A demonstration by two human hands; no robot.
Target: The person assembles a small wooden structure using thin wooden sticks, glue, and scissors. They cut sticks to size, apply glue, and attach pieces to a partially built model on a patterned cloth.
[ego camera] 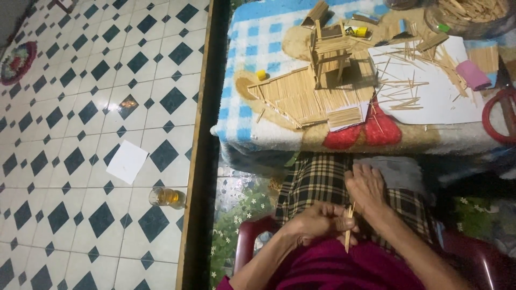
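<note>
Both hands are down in the lap over the checked cloth [317,180]. The left hand [317,223] is curled shut, pinching a thin stick [349,228] nearly upright. The right hand [366,188] rests knuckles-up with fingers bent, fingertips meeting the stick's top. The little stick model [329,51] sits well apart on the surface [258,48].

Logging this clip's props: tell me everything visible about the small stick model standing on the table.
The stick model is a small tower-like frame of pale wooden sticks, seemingly toothpicks: upright legs, crossbars, and a slatted platform near its top. It stands upright on a flat panel of laid sticks, on the blue checked cloth. Loose sticks lie scattered on white paper to its right. Neither hand touches it; both are down at the lap.
</note>
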